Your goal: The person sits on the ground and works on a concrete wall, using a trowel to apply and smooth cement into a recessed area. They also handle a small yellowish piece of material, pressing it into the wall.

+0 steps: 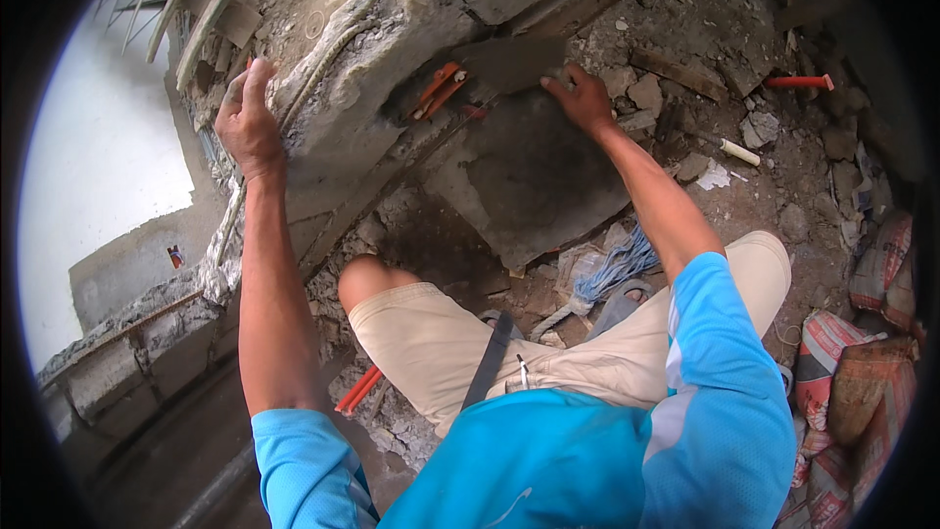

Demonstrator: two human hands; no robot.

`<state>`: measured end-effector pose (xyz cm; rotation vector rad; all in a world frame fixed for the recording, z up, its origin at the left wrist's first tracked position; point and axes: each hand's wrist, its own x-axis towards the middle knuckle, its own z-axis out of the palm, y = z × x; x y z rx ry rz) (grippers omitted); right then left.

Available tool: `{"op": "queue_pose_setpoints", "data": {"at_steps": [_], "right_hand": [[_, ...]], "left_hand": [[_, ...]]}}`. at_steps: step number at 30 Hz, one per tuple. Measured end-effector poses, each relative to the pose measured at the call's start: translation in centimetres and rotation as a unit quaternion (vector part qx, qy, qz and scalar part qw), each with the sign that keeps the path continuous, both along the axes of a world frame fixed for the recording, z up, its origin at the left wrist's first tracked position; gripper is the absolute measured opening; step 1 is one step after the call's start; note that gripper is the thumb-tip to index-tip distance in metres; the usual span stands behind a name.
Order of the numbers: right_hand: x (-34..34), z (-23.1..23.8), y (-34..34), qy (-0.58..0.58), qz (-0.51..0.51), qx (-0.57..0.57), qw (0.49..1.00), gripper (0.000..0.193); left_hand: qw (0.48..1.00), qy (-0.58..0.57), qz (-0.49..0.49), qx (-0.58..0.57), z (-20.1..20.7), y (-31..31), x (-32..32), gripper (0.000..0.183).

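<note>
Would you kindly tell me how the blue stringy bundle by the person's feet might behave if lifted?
The blue stringy bundle would probably be floppy, as it is made of thin, bending strands. It is likely light for its size, being strands rather than a solid block. It may snag, since its strands look loose.

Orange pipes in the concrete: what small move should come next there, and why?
I'd probably bring the right hand slightly left toward the orange pipes: it looks the closer of the hands, while the left hand is raised farther along the concrete. Whether either hand grips anything is unclear.
</note>
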<state>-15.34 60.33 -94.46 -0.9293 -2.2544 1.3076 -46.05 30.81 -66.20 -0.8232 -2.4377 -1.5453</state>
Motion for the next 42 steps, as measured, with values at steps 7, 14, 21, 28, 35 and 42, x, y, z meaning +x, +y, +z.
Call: {"op": "queue_pose_setpoints", "data": {"at_steps": [7, 14, 21, 28, 35, 42], "right_hand": [[-1.4, -0.4, -0.4, -0.015, 0.017, -0.014, 1.000, 0.048], [-3.8, -2.7, 0.1, 0.090, -0.027, 0.092, 0.991, 0.043], [-5.4, -2.3, 0.7, 0.113, 0.021, 0.027, 0.993, 0.043], [-4.6, -1.5, -1.1, 0.076, -0.036, 0.035, 0.996, 0.043], [-3.8, -2.6, -0.4, 0.024, -0.091, 0.067, 0.993, 0.048], [2.3, -2.5, 7.1, 0.042, -0.354, 0.073, 0.931, 0.054]], "left_hand": [[0.999, 0.015, 0.004, -0.031, 0.3, -0.4, -0.1, 0.032], [1.000, 0.000, 0.000, 0.000, 0.2, 0.2, 0.3, 0.032], [1.000, 0.005, 0.003, -0.011, 0.2, -0.5, 0.0, 0.032], [1.000, 0.009, 0.019, -0.006, 0.3, -0.2, 0.5, 0.032], [1.000, 0.028, 0.009, -0.005, 0.4, -0.4, 0.0, 0.031], [0.999, 0.022, 0.040, -0.012, 0.0, -0.4, 0.2, 0.036]]}}
